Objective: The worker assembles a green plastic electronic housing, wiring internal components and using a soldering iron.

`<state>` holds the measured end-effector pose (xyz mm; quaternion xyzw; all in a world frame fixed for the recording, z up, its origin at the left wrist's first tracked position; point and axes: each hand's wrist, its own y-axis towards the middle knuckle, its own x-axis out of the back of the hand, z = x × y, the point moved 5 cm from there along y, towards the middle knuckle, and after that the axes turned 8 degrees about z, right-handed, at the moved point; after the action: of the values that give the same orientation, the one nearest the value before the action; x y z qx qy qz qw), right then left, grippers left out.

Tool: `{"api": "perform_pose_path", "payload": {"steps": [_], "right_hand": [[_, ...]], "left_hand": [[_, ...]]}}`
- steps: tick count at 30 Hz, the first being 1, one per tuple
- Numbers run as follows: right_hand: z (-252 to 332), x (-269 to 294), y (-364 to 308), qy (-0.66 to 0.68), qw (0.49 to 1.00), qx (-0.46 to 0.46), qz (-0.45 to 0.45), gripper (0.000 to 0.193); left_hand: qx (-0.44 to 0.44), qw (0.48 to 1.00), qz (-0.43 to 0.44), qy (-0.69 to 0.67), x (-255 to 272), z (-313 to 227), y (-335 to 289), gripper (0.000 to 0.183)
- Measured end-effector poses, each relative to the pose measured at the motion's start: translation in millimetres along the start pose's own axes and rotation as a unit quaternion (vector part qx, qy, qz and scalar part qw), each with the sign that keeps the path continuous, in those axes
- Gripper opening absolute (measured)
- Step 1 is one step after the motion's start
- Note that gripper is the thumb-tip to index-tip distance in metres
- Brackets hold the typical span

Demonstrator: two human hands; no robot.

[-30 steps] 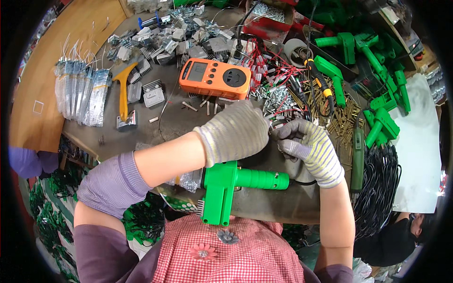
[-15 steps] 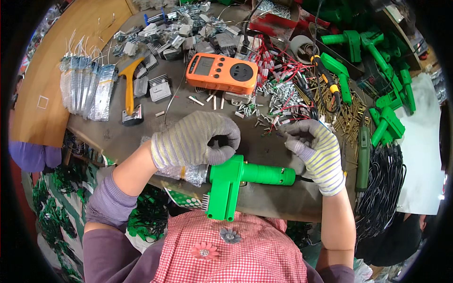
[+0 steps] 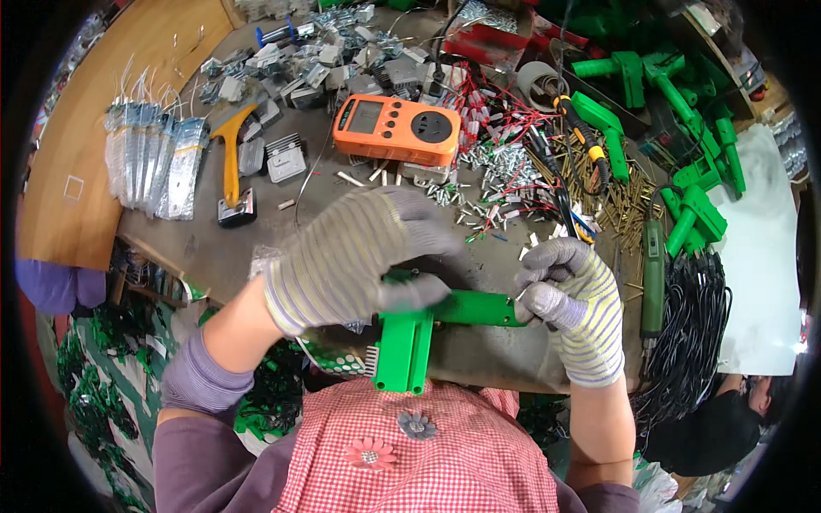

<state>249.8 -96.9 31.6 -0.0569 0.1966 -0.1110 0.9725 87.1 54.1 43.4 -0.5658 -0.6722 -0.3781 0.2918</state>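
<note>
A green plastic tool housing (image 3: 404,350), shaped like a pistol with a round handle (image 3: 479,309), lies at the table's near edge against my apron. Over its head is my left hand (image 3: 363,256) in a striped glove; the fingers are stretched and blurred, the thumb apart beneath them, and nothing shows between them. Whether the thumb touches the housing is hard to tell. At the handle's right end my right hand (image 3: 564,299), gloved too, pinches with thumb and forefinger. A tiny pale tip shows at the pinch, too small to name.
An orange meter (image 3: 398,128) with a socket lies beyond my hands. Around it are metal parts (image 3: 286,158), small screws (image 3: 505,175), brass screws (image 3: 633,201) and a yellow-handled scraper (image 3: 229,162). At right are a green screwdriver (image 3: 652,278), black cables (image 3: 688,333) and more green housings (image 3: 697,218).
My right hand has come down and left from beside the screw pile to the handle's end. My left fingers have straightened and moved slightly right over the housing.
</note>
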Motion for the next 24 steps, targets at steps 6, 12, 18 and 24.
{"api": "perform_pose_path", "payload": {"steps": [6, 12, 18, 24], "right_hand": [[-18.1, -40.3, -5.8, 0.060, 0.998, -0.004, 0.034, 0.038], [-37.1, -54.3, -29.7, -0.086, 0.990, -0.066, 0.087, 0.028], [-30.4, -73.1, -43.9, -0.595, 0.742, 0.222, 0.216, 0.024], [-32.9, -87.5, -52.2, -0.618, 0.643, 0.367, 0.265, 0.033]], "left_hand": [[-0.062, 0.978, -0.174, -0.102, 0.7, -50.3, -8.8, 0.037], [-0.068, 0.981, -0.104, -0.150, -14.5, -46.8, -51.6, 0.030], [0.000, 0.999, -0.034, -0.038, -30.1, -52.3, -95.3, 0.027], [-0.053, 0.996, -0.011, 0.067, -23.0, -66.6, -89.2, 0.028]]}}
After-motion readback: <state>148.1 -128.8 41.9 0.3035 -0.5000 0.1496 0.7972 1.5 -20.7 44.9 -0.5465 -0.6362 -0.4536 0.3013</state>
